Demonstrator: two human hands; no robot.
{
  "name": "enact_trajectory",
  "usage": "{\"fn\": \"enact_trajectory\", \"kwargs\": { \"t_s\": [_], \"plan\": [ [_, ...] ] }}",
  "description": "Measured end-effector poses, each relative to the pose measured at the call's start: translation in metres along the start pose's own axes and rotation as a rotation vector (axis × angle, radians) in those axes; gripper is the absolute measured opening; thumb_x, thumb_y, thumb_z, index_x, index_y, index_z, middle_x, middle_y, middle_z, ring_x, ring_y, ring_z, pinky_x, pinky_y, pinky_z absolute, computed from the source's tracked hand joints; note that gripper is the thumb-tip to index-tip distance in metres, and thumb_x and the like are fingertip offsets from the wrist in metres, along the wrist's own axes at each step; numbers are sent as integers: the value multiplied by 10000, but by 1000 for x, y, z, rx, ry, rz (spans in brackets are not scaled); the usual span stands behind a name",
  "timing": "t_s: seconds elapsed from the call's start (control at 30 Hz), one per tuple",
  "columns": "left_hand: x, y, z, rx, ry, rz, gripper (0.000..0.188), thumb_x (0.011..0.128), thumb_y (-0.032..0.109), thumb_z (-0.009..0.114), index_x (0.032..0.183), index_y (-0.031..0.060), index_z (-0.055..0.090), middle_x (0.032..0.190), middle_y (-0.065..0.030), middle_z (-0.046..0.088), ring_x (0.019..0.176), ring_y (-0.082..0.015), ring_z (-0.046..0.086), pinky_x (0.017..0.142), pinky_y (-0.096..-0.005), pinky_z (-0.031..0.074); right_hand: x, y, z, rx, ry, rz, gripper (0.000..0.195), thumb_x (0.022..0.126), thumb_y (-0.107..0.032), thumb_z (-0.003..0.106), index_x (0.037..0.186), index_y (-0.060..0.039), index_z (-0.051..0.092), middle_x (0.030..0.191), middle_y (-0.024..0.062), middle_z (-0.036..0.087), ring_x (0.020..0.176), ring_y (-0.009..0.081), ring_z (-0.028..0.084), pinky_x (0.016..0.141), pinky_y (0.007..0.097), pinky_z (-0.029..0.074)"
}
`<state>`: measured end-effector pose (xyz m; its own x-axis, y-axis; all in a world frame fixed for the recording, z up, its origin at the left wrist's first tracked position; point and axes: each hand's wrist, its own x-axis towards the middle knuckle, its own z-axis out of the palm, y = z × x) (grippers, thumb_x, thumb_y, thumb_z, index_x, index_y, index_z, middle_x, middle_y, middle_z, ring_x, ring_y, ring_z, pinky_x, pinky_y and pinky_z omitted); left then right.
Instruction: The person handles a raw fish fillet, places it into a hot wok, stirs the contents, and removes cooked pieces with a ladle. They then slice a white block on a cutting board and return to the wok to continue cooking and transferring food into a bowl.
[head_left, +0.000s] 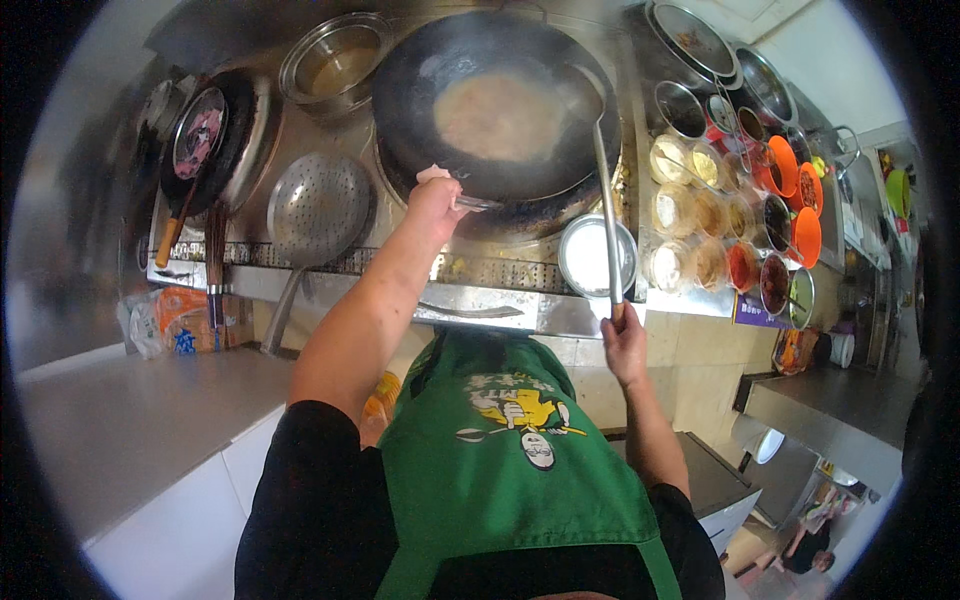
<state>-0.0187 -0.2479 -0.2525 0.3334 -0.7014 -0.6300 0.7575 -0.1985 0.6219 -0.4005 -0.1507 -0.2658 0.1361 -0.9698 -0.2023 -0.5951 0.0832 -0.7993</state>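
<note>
A large dark wok (405, 82) sits on the stove, with steaming cloudy liquid (499, 116) pooled in its bottom. My left hand (437, 201) is at the wok's near rim, closed on a pale folded cloth (433, 174); a metal handle or strip (480, 203) shows just right of the fingers. My right hand (624, 341) grips the wooden end of a long metal ladle (606, 202). The ladle's bowl rests inside the wok at its right side, and its shaft passes over a round metal container of white contents (589, 259).
Left of the wok are a perforated strainer (319, 206), a metal pot of liquid (337, 67), a bamboo brush (215, 251) and a mesh skimmer of pinkish meat (199, 135) over another wok. Seasoning tubs (671, 210) and orange bowls (806, 236) crowd the right. A person (810, 551) is at lower right.
</note>
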Motion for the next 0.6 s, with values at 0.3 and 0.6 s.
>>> {"fn": "enact_trajectory", "kwargs": {
  "t_s": [0.3, 0.6],
  "plan": [
    [-114, 18, -2, -22, -87, 38, 200, 654, -36, 485, 743, 143, 486, 759, -4, 427, 746, -213, 485, 669, -611, 474, 92, -137, -111, -510, 140, -312, 443, 894, -221, 588, 1277, -18, 499, 986, 264, 634, 941, 386, 628, 808, 408, 495],
    [-158, 29, -74, -197, -236, 54, 140, 635, -5, 511, 690, 121, 481, 759, -15, 465, 730, -226, 502, 649, -471, 480, 128, -290, -113, -759, -189, -615, 302, 861, -207, 574, 1088, -8, 590, 908, 229, 639, 859, 397, 614, 757, 416, 468]
  ]
}}
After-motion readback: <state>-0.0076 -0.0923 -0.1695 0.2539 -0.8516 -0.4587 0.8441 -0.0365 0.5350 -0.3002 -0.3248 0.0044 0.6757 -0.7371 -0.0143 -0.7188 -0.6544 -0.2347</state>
